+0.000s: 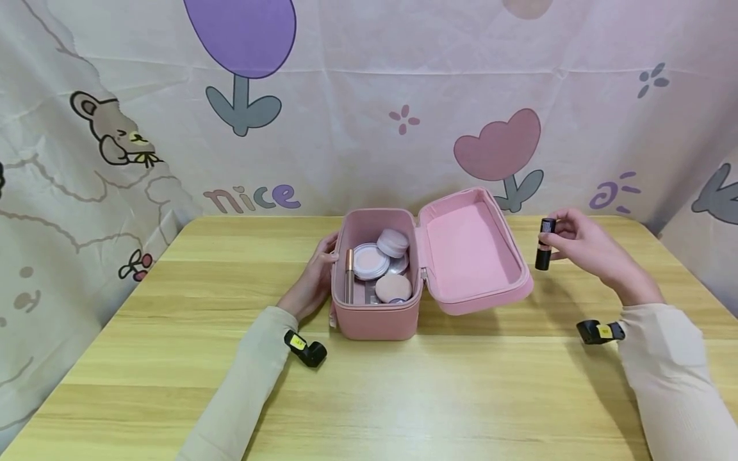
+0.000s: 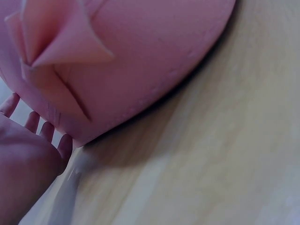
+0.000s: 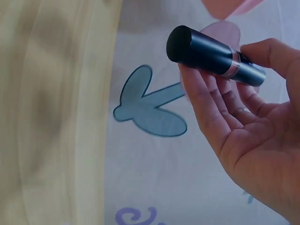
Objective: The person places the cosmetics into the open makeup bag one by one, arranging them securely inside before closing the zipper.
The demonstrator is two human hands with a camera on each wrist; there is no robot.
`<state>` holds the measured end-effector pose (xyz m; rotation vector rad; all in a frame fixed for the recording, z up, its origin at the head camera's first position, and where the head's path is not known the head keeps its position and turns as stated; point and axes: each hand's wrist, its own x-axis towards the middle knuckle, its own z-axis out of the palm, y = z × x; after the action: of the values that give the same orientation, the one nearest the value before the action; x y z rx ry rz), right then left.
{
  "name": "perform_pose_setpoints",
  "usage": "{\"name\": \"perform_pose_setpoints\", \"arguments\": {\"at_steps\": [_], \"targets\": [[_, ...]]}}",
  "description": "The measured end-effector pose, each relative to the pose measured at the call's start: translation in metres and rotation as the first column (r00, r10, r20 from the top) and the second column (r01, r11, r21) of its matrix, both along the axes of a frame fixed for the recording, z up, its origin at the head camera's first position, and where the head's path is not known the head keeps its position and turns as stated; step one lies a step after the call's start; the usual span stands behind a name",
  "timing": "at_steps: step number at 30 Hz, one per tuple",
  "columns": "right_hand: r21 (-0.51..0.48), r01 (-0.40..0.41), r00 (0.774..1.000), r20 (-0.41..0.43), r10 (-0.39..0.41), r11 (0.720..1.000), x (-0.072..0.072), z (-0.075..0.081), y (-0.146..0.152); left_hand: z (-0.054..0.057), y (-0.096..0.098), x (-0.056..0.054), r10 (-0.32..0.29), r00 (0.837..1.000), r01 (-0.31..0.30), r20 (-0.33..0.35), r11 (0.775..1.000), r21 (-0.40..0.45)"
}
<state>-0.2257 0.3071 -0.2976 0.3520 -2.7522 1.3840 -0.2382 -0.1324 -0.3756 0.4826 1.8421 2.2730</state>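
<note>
In the head view, a pink makeup case (image 1: 377, 323) stands on the table with its lid (image 1: 469, 253) swung out to the right. My left hand (image 1: 314, 282) rests against the case's left side. The left wrist view shows its fingers (image 2: 65, 146) touching the pink wall beside a folded pink tab (image 2: 56, 51). To the right of the lid, above the table, my right hand (image 1: 585, 246) pinches a black lipstick tube (image 1: 544, 244) between thumb and fingers. That tube is upright in the head view, and a pinkish band (image 3: 233, 63) rings it in the right wrist view.
Inside the case lie a slim tube with a copper cap (image 1: 349, 275), a round white compact (image 1: 370, 261), a pale round jar (image 1: 393, 243) and a beige round piece (image 1: 394, 288). A wooden table (image 1: 403, 397) lies beneath, backed by a printed cloth (image 1: 357, 128).
</note>
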Motion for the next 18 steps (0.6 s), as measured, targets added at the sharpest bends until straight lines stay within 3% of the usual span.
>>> {"name": "perform_pose_setpoints", "arguments": {"at_steps": [11, 18], "targets": [[-0.1, 0.033, 0.989, -0.143, -0.047, 0.994, 0.014, 0.018, -0.02, 0.002, 0.001, 0.001, 0.006, 1.0, -0.006, 0.026, 1.0, 0.016], [-0.083, 0.024, 0.983, -0.181, -0.039, 0.996, 0.023, 0.026, -0.029, 0.002, 0.001, 0.001, 0.016, 1.0, -0.016, 0.022, 1.0, -0.005]]}}
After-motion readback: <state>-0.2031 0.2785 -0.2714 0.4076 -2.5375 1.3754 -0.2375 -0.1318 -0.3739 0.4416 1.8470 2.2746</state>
